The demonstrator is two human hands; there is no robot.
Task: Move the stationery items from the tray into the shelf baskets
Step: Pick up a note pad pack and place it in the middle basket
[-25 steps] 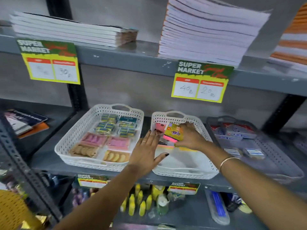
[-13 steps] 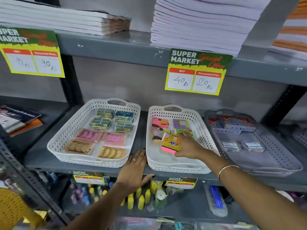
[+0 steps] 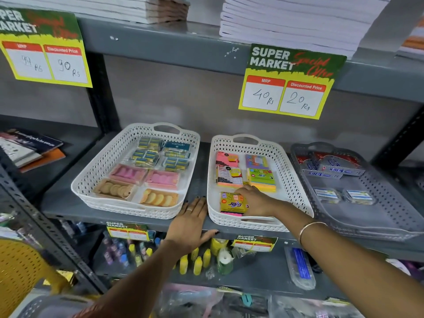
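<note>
A white lattice basket (image 3: 296, 180) stands in the middle of the grey shelf and holds several sticky-note packs. My right hand (image 3: 257, 200) rests on a yellow sticky-note pack (image 3: 231, 203) with a pink edge, lying flat at the basket's front left. Behind it lie a pink and yellow pack (image 3: 228, 173) and a green and orange pack (image 3: 261, 177). My left hand (image 3: 191, 222) lies flat and empty on the shelf's front edge, between the two white baskets. A second white basket (image 3: 91, 180) at left holds eraser packs. The tray is out of sight.
A grey basket (image 3: 390, 214) with stapler-pin boxes stands at right. Price tags hang from the upper shelf (image 3: 172, 44), which carries notebook stacks. Glue bottles (image 3: 197, 262) and pens fill the lower shelf. A yellow chair (image 3: 20, 274) is at bottom left.
My right hand has brought the yellow pack down from the basket's back to its front left floor. My left hand slid off the basket onto the shelf edge.
</note>
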